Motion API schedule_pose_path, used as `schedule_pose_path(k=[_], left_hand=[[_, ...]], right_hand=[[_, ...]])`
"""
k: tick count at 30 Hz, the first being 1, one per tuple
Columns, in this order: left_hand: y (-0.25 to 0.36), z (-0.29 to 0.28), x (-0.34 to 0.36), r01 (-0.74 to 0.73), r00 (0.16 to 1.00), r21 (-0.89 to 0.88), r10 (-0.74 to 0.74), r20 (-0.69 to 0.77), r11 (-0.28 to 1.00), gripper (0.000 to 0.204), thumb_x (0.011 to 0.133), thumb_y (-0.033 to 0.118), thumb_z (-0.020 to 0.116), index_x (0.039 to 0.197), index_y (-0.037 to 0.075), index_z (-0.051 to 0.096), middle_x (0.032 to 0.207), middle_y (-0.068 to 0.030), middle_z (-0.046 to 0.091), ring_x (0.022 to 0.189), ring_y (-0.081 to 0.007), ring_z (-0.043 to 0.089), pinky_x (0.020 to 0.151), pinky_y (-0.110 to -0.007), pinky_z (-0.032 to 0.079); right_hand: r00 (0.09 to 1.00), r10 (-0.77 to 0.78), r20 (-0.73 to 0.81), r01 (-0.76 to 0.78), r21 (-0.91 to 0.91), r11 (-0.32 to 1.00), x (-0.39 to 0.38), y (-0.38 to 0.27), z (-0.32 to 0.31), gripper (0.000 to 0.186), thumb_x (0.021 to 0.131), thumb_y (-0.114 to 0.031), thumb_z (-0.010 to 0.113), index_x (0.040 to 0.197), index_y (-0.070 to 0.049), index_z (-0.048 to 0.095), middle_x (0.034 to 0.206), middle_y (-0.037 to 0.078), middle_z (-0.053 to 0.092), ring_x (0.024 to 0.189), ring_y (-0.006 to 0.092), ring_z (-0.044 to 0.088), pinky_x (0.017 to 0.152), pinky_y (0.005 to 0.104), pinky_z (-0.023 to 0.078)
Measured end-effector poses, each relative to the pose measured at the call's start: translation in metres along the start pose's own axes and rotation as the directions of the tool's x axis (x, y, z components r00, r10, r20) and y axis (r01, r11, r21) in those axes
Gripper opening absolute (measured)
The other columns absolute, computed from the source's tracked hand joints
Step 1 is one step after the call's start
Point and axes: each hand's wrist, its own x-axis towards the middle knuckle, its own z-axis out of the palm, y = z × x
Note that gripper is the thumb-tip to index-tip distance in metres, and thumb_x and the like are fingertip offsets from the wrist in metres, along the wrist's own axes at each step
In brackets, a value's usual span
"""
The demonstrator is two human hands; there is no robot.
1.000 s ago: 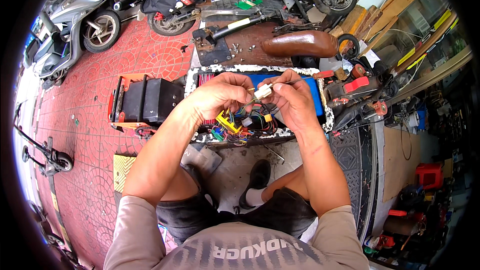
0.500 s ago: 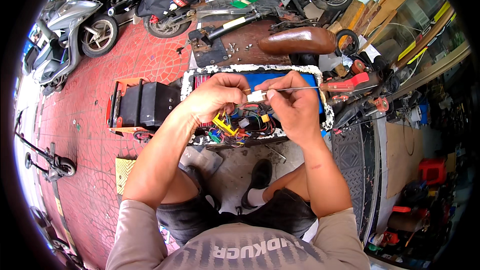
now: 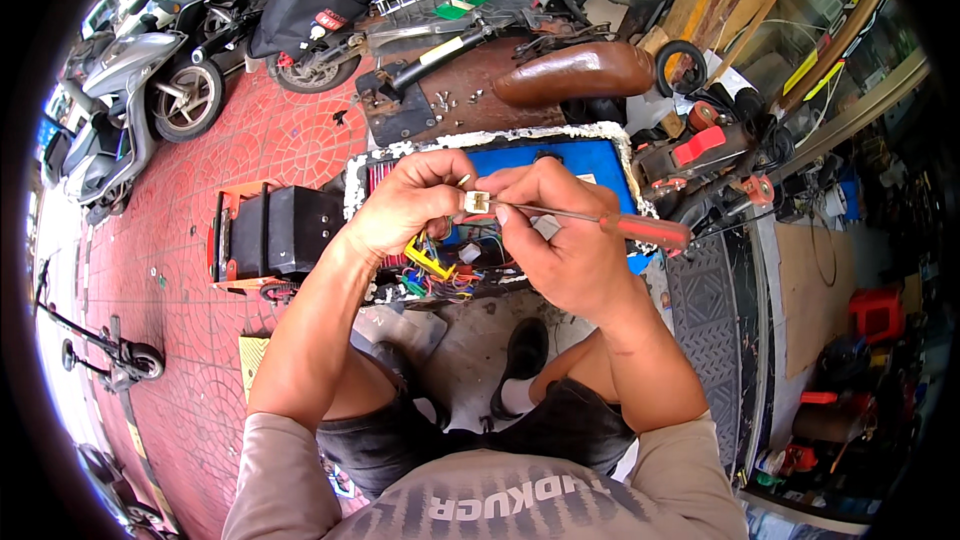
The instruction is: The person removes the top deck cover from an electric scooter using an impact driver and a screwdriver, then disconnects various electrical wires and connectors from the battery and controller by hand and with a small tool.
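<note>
Between the fingertips of my left hand sits a small white plug connector, its slotted end turned to the right. My right hand grips a screwdriver by its thin shaft, with the red handle sticking out to the right past the palm. The shaft's tip is at the connector's open face. Below the hands, a bundle of coloured wires and a yellow clip-like part lie in an open case with rough white foam along its rim. A blue block fills the case's far right.
A black box in an orange frame stands left of the case. Beyond it lie a brown seat and loose screws on a brown board. Scooters are parked far left; wood planks lean at right.
The connector has turned so its slotted face shows. The screwdriver has swung, its handle now lower and nearer my right wrist. My head view has shifted slightly.
</note>
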Motion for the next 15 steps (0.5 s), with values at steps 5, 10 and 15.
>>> schedule_pose_path(k=[5,10,15], left_hand=[[-0.003,-0.002,0.001,-0.035,0.998,0.017,0.034,0.059,0.999,0.009,0.091,0.011,0.067,0.096,0.003,0.067,0.077,0.0008,0.064,0.061,-0.0030,0.053,0.052,-0.020,0.040],[-0.002,0.001,0.001,-0.045,0.996,0.008,0.045,0.075,0.999,0.011,0.091,0.012,0.068,0.098,0.003,0.068,0.078,0.0012,0.065,0.064,-0.0030,0.053,0.055,-0.020,0.041],[-0.005,0.000,0.002,-0.041,0.995,0.023,0.039,0.088,0.999,0.011,0.091,0.011,0.069,0.098,0.003,0.068,0.079,0.0018,0.065,0.066,-0.0033,0.053,0.057,-0.021,0.041]], right_hand=[[1.000,-0.014,0.026,0.015,-0.012,1.000,-0.001,-0.004,-0.002,0.010,0.087,0.007,0.067,0.090,0.002,0.058,0.097,0.019,0.076,0.081,0.0223,0.076,0.070,0.0320,0.059],[0.998,-0.058,0.002,0.058,-0.044,0.997,-0.002,-0.005,0.000,0.014,0.084,0.004,0.069,0.090,-0.002,0.059,0.088,0.015,0.071,0.075,0.0339,0.072,0.062,0.0384,0.057],[0.996,-0.085,0.014,0.086,-0.120,0.989,-0.002,-0.011,0.002,0.018,0.080,0.005,0.069,0.090,-0.003,0.057,0.080,0.016,0.064,0.072,0.0385,0.067,0.059,0.0441,0.051]])
